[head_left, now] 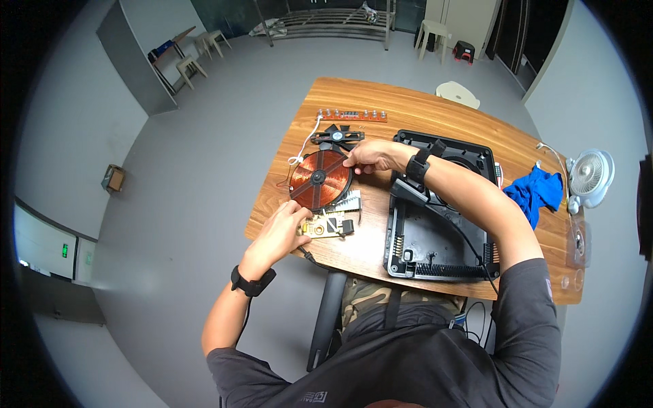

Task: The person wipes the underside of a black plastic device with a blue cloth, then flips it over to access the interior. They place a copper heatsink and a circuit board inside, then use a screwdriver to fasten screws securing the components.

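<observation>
A round copper induction coil (331,178) with black spokes lies near the table's left edge. My right hand (369,156) reaches across and pinches the coil's upper right rim. Below the coil, my left hand (282,224) has its fingers and thumb closed around the left end of a pale circuit board (317,229). Its fingertips are close to the coil's lower rim and partly hidden. A silver finned heat sink (350,200) sits between board and coil. Beyond the coil lies a black cooling fan (338,137).
The open black cooker housing (435,253) fills the table's middle, under my right forearm. An orange control strip (352,116) lies at the far left, with a white cable (306,144). To the right are a blue cloth (537,190), a white fan (589,178) and clear plastic containers (579,243).
</observation>
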Action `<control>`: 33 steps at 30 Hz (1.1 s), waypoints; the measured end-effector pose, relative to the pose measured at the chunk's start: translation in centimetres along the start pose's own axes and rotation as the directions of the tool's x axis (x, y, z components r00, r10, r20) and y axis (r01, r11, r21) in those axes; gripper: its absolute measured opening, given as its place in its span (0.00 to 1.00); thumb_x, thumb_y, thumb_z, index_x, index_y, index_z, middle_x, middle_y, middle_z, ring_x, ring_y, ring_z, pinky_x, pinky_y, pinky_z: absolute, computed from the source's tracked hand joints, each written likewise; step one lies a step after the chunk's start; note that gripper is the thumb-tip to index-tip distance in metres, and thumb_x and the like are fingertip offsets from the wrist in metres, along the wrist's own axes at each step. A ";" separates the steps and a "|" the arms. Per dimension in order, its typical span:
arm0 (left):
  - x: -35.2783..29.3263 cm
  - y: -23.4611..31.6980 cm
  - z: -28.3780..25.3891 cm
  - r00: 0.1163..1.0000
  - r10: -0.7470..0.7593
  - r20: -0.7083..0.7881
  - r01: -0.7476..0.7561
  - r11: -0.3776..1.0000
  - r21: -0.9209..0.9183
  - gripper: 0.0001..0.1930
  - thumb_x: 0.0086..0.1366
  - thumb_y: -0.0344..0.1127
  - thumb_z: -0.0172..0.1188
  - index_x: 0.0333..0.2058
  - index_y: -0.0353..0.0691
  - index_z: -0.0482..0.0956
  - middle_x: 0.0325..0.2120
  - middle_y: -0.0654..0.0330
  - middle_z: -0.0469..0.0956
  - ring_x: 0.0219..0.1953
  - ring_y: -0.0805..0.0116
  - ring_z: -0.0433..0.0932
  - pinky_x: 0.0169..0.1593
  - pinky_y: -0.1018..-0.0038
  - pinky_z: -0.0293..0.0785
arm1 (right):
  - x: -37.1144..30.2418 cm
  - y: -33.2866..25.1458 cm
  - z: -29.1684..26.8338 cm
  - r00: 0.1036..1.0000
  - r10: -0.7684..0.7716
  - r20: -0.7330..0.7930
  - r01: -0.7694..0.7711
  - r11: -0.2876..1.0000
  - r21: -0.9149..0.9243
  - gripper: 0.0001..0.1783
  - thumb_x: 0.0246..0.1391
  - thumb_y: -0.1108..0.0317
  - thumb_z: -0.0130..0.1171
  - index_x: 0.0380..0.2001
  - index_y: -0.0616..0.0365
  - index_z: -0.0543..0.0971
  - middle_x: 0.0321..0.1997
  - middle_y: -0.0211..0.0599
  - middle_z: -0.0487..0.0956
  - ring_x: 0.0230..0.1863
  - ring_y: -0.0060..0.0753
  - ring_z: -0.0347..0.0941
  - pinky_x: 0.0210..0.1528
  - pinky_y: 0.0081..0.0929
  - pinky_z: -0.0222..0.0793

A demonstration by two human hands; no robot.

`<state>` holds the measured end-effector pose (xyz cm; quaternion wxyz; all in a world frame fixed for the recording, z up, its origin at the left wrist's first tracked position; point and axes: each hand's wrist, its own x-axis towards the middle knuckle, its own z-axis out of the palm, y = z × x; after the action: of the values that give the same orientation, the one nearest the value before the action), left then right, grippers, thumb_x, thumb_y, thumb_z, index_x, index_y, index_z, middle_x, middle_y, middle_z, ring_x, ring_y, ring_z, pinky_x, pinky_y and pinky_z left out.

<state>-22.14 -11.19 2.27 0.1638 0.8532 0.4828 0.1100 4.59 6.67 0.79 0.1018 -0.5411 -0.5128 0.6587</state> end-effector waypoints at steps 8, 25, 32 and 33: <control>-0.1 0.4 0.2 1.000 -0.007 -0.030 0.008 0.999 0.054 0.26 0.51 0.33 0.78 0.49 0.40 0.80 0.47 0.55 0.75 0.54 0.53 0.75 0.59 0.60 0.74 | -0.9 1.6 -0.6 0.997 -0.069 -0.016 0.071 0.985 0.157 0.10 0.69 0.70 0.57 0.30 0.53 0.78 0.22 0.23 0.73 0.19 0.16 0.64 0.18 0.18 0.53; 0.8 0.3 0.1 0.998 0.018 0.065 -0.033 0.973 0.231 0.24 0.53 0.41 0.74 0.46 0.38 0.78 0.42 0.48 0.82 0.46 0.44 0.81 0.51 0.54 0.79 | -6.1 3.7 -0.4 0.980 -0.106 -0.168 0.171 0.879 0.445 0.08 0.71 0.76 0.46 0.36 0.61 0.74 0.28 0.29 0.76 0.21 0.20 0.71 0.22 0.19 0.76; 0.9 1.0 -0.5 0.996 0.047 0.076 -0.061 0.979 0.193 0.25 0.49 0.42 0.75 0.43 0.36 0.76 0.36 0.47 0.82 0.43 0.43 0.81 0.46 0.55 0.79 | -7.9 3.4 -0.8 0.954 -0.144 -0.264 0.243 0.888 0.390 0.06 0.70 0.77 0.49 0.36 0.65 0.72 0.34 0.33 0.75 0.26 0.24 0.76 0.32 0.24 0.89; 1.0 1.0 -0.5 0.996 0.049 0.080 -0.065 0.977 0.202 0.26 0.49 0.42 0.75 0.43 0.36 0.76 0.36 0.47 0.82 0.42 0.43 0.81 0.46 0.55 0.79 | -8.3 3.2 -0.7 0.956 -0.144 -0.255 0.235 0.897 0.374 0.07 0.71 0.76 0.50 0.35 0.64 0.72 0.33 0.32 0.74 0.26 0.21 0.75 0.33 0.24 0.89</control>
<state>-21.06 -10.74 3.12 0.0898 0.8826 0.4604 0.0323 9.76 -0.14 3.42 0.3306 -0.5259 -0.4032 0.6720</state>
